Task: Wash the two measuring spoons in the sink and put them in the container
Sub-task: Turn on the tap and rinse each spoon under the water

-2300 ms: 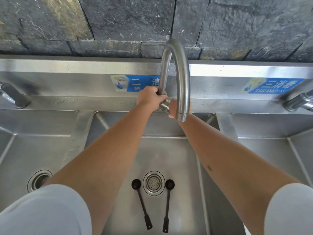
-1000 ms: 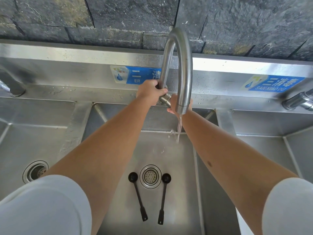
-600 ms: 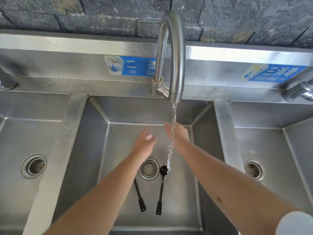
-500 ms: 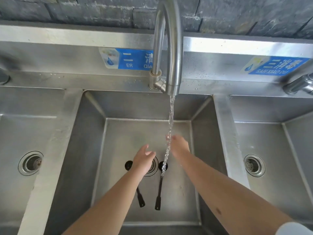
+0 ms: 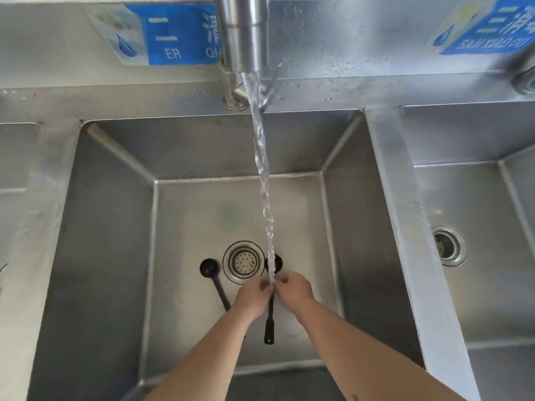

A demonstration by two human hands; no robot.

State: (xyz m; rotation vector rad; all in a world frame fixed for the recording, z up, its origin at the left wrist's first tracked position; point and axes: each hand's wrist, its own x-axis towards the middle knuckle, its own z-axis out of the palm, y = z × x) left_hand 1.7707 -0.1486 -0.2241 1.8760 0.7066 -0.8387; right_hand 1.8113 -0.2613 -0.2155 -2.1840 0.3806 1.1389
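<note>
Two black measuring spoons lie on the floor of the middle sink [image 5: 115, 227], one on each side of the drain [image 5: 243, 262]. The left spoon [image 5: 215, 280] lies free, its handle end hidden under my left forearm. My left hand [image 5: 252, 299] and my right hand [image 5: 293, 292] meet over the right spoon [image 5: 269, 322], fingertips pinched on the upper part of its handle. Water from the tap [image 5: 244, 33] falls onto my fingers and the right spoon's bowl. No container is in view.
Steel basins flank the middle one; the right basin has its own drain [image 5: 448, 246]. A steel divider [image 5: 405, 227] separates them. Blue labels [image 5: 173, 36] are stuck on the backsplash. A second tap [image 5: 524, 73] shows at the right edge.
Both hands left the tap after turning the water on, dropped into the basin and closed on the right spoon's handle. My head has leaned in closer.
</note>
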